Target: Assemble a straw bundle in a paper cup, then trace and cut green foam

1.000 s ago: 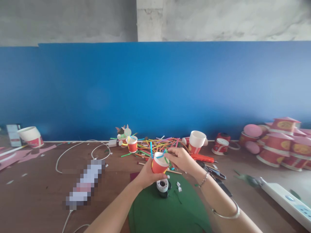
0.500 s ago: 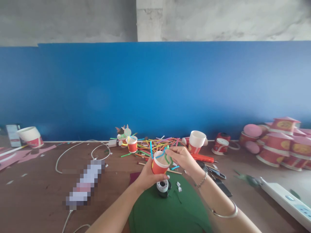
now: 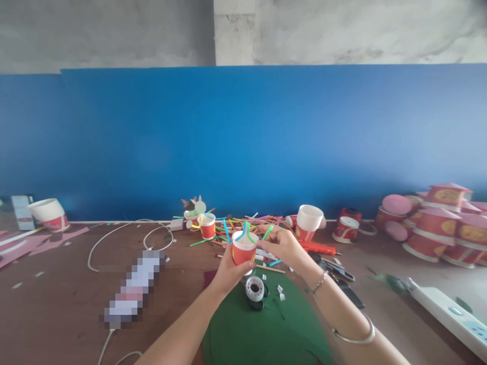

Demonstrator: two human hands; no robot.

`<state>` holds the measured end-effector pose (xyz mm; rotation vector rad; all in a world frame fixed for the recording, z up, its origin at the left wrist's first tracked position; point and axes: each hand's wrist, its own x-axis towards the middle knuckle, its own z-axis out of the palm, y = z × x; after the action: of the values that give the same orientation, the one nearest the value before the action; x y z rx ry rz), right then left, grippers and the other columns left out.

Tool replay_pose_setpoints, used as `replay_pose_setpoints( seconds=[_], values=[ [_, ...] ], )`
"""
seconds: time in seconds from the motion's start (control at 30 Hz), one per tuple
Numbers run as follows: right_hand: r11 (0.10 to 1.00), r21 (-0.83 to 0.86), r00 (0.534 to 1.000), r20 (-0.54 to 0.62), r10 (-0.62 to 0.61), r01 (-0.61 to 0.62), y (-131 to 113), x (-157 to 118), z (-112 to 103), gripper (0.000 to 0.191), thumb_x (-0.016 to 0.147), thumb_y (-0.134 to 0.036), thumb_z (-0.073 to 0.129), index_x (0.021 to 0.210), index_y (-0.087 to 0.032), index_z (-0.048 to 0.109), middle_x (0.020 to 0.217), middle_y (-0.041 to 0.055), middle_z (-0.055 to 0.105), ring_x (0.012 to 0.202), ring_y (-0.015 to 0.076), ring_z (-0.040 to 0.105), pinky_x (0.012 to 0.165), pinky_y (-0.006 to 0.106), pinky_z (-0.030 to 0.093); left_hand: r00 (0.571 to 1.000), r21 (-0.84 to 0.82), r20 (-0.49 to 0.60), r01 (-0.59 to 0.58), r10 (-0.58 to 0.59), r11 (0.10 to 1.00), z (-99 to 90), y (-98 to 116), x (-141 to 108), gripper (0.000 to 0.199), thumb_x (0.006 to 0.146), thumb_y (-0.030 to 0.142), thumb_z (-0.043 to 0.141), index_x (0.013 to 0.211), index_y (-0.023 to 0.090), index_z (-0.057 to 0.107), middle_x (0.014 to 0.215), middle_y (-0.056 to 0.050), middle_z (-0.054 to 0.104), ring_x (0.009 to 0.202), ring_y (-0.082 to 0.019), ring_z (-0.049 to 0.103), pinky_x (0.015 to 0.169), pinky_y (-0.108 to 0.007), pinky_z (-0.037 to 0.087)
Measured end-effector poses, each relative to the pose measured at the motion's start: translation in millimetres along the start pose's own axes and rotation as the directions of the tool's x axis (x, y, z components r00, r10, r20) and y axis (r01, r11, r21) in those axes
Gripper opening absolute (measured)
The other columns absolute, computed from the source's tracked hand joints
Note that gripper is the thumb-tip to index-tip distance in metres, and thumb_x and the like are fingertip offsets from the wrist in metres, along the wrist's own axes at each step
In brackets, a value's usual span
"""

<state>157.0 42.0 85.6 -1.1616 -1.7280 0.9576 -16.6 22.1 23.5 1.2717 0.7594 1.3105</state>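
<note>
My left hand is wrapped around a red paper cup with a white rim, held upright above the table. A bent blue straw sticks up at the cup's left side, and more blue and green shows inside the cup. At the right rim, my right hand pinches a green straw; its fingertips touch or nearly touch the cup. Below the cup, a white tape roll lies on dark green paper, with a black object partly under it.
Behind the cup lies a pile of coloured straws. Other paper cups stand near the blue partition. Stacked red cups with pink tops and a white power strip are at right. Pink paper lies left.
The cup has shifted slightly left and turned more upright in my left hand. My right hand's fingers have moved from over the cup's opening to its right rim, with the green straw.
</note>
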Motion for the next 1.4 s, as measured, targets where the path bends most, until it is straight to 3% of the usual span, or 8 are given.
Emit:
replay_pose_setpoints(
  seconds=[0.13, 0.33, 0.47, 0.6, 0.77, 0.93, 1.2, 1.4],
  values=[
    [1.0, 0.009, 0.999, 0.032, 0.022, -0.022, 7, 3, 2, 0.023, 0.07, -0.038, 0.065, 0.074, -0.017, 0.058, 0.057, -0.0007, 0.056, 0.046, 0.011, 0.049, 0.041, 0.023, 0.035, 0.996, -0.002, -0.087, 0.021, -0.021, 1.0, -1.2, 1, 0, 0.063, 0.063, 0.042, 0.075, 0.116, 0.017, 0.052, 0.113, -0.011, 0.062, 0.104, -0.026, 0.056, 0.087, -0.035, 0.043],
    [0.995, 0.031, 0.995, 0.004, 0.096, -0.096, 10, 4, 9, 0.023, 0.071, -0.035, 0.063, 0.075, -0.018, 0.049, 0.058, -0.0031, 0.056, 0.043, 0.0089, 0.048, 0.038, 0.021, 0.034, 0.991, -0.053, -0.127, 0.029, -0.036, 0.998, -2.2, 6, -1, 0.059, 0.066, 0.039, 0.074, 0.116, 0.018, 0.053, 0.111, -0.01, 0.063, 0.106, -0.026, 0.055, 0.09, -0.036, 0.042],
    [0.984, 0.131, 0.99, -0.054, 0.13, -0.122, 3, 3, 12, 0.026, 0.07, -0.039, 0.065, 0.078, -0.016, 0.056, 0.061, -0.0004, 0.059, 0.045, 0.0083, 0.046, 0.038, 0.02, 0.034, 0.991, -0.076, -0.13, 0.022, -0.031, 0.997, -1.6, 7, -1, 0.061, 0.064, 0.04, 0.075, 0.117, 0.018, 0.053, 0.11, -0.01, 0.064, 0.104, -0.027, 0.056, 0.089, -0.036, 0.043],
    [0.975, 0.163, 0.977, -0.128, 0.17, -0.148, -4, -1, 12, 0.028, 0.072, -0.044, 0.063, 0.075, -0.016, 0.06, 0.052, -0.0013, 0.053, 0.043, 0.0082, 0.04, 0.036, 0.02, 0.027, 0.992, -0.082, -0.125, 0.025, -0.035, 0.996, -1.0, 6, -1, 0.059, 0.063, 0.04, 0.075, 0.114, 0.018, 0.054, 0.111, -0.01, 0.063, 0.105, -0.026, 0.056, 0.088, -0.035, 0.043],
    [0.991, 0.131, 0.989, -0.138, 0.049, -0.031, -5, -2, 13, 0.028, 0.076, -0.044, 0.059, 0.077, -0.016, 0.061, 0.063, 0.0013, 0.057, 0.054, 0.0118, 0.047, 0.045, 0.022, 0.033, 0.993, -0.049, -0.111, 0.031, -0.036, 0.998, -2.1, 2, -1, 0.058, 0.061, 0.041, 0.076, 0.11, 0.018, 0.055, 0.112, -0.01, 0.063, 0.105, -0.026, 0.055, 0.088, -0.034, 0.043],
    [0.997, -0.039, 0.992, -0.11, -0.064, 0.06, 3, 1, 11, 0.028, 0.082, -0.038, 0.05, 0.063, -0.018, 0.05, 0.057, -0.001, 0.051, 0.054, 0.0113, 0.045, 0.051, 0.024, 0.036, 0.994, -0.008, -0.102, 0.044, -0.044, 0.999, -3.1, -3, -1, 0.063, 0.06, 0.04, 0.077, 0.113, 0.017, 0.053, 0.11, -0.01, 0.063, 0.103, -0.026, 0.056, 0.088, -0.035, 0.042],
    [0.994, -0.106, 0.993, -0.104, -0.048, 0.037, 0, 0, 9, 0.024, 0.079, -0.04, 0.055, 0.078, -0.016, 0.06, 0.065, 0.0023, 0.061, 0.058, 0.0141, 0.052, 0.054, 0.026, 0.04, 0.997, -0.01, -0.069, 0.028, -0.029, 1.0, -4.2, -4, -1, 0.063, 0.063, 0.041, 0.075, 0.117, 0.018, 0.051, 0.11, -0.01, 0.062, 0.101, -0.026, 0.055, 0.088, -0.036, 0.041],
    [0.987, -0.157, 0.992, -0.122, -0.042, 0.022, -2, -1, 9, 0.022, 0.075, -0.036, 0.06, 0.077, -0.015, 0.065, 0.066, 0.0028, 0.064, 0.06, 0.015, 0.055, 0.056, 0.026, 0.041, 0.998, -0.018, -0.055, 0.003, -0.004, 1.0, -3.1, -3, -1, 0.063, 0.064, 0.041, 0.075, 0.118, 0.017, 0.051, 0.114, -0.012, 0.06, 0.105, -0.027, 0.054, 0.09, -0.037, 0.041]
  ],
)
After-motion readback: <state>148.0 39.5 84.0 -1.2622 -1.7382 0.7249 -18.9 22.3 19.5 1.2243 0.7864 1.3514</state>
